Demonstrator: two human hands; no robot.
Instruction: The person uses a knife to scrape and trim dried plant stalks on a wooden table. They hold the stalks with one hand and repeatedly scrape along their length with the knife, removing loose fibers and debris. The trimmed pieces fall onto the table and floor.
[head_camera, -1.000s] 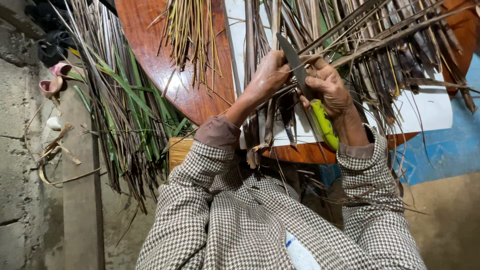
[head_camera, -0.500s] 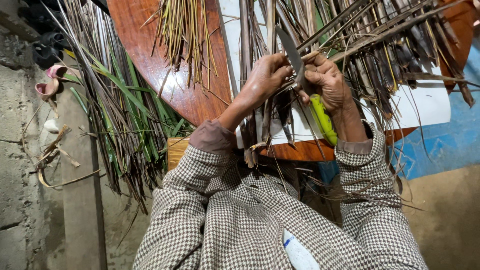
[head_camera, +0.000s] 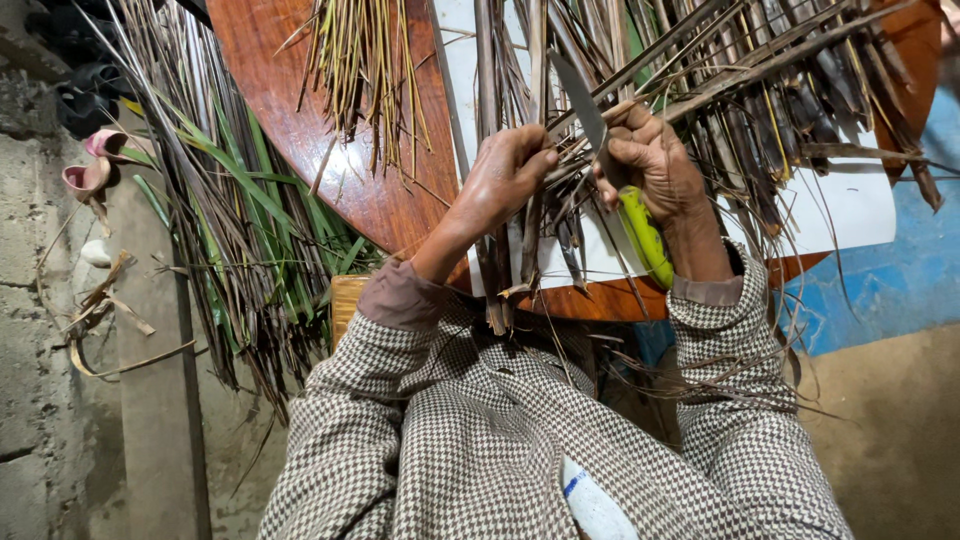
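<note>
A green-handled knife (head_camera: 612, 175) is held blade-up against a thin dry leaf strip (head_camera: 560, 165), seemingly a palm rib, above the table (head_camera: 300, 100).

The person wore a houndstooth jacket (head_camera: 480, 440) in brown and off-white, its small check running over both sleeves and the front. At each wrist a plain brown cuff (head_camera: 400, 298) of an under-layer showed past the jacket sleeve. Both hands, left (head_camera: 505, 175) and right (head_camera: 650, 160), were bare.
</note>
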